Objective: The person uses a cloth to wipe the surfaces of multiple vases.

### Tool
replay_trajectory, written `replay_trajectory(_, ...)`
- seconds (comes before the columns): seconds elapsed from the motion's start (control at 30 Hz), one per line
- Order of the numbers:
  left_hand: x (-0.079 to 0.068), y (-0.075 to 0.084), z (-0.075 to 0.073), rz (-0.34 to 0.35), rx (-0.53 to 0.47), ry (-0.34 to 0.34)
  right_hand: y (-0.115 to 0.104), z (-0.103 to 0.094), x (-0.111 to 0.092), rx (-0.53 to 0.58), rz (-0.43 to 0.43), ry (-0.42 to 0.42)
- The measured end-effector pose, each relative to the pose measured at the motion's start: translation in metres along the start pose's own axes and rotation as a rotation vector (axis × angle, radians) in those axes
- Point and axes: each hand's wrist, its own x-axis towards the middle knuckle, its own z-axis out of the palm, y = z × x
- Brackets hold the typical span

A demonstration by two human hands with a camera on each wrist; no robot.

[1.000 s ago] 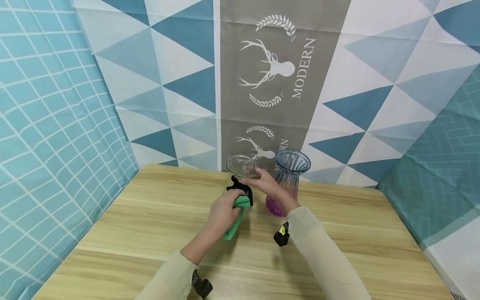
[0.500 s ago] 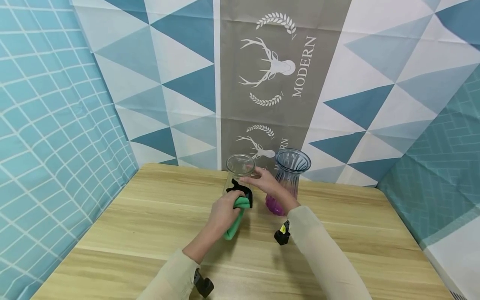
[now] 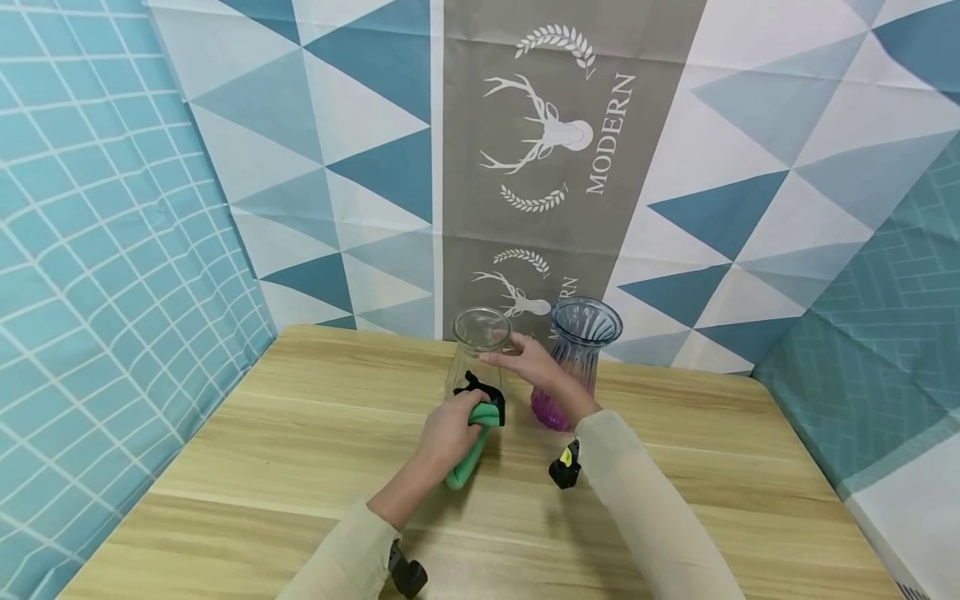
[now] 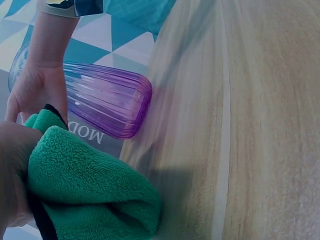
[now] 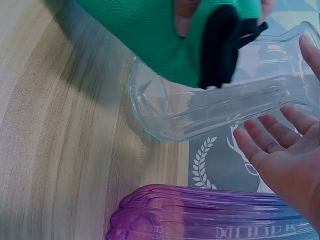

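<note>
A clear glass vase (image 3: 467, 367) stands upright at the back of the table. My right hand (image 3: 534, 367) steadies it near the neck, thumb on one side and fingers on the other, as the right wrist view shows. In my left hand (image 3: 448, 429) is a folded green cloth (image 4: 90, 175) with black edging, gripped at its top. The cloth lies against the near side of the clear vase, low on the body, with its lower part hanging toward the table. Just right of it is a second glass vase (image 5: 200, 215), blue at the rim and purple at the base, partly hidden by my right forearm.
The wooden table (image 3: 300, 467) ends just behind the vases, against a patterned wall sheet (image 3: 517, 233). A blue tiled sheet (image 3: 97, 250) hangs at the left, a teal one (image 3: 885, 333) at the right. Bare tabletop extends to both sides.
My left hand has slid the cloth a little way down the clear vase, toward its base. My right hand keeps its place at the neck.
</note>
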Motion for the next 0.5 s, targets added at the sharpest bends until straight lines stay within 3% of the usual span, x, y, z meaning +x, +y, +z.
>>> replay_trajectory(0.23, -0.003, 0.001, 0.0, -0.005, -0.012, -0.008, 0.0, 0.001, -0.002, 0.007, 0.015, 0.001)
replay_trajectory(0.5, 0.002, 0.009, -0.009, 0.056, -0.051, 0.16, -0.002, 0.002, 0.0, 0.006, 0.006, 0.012)
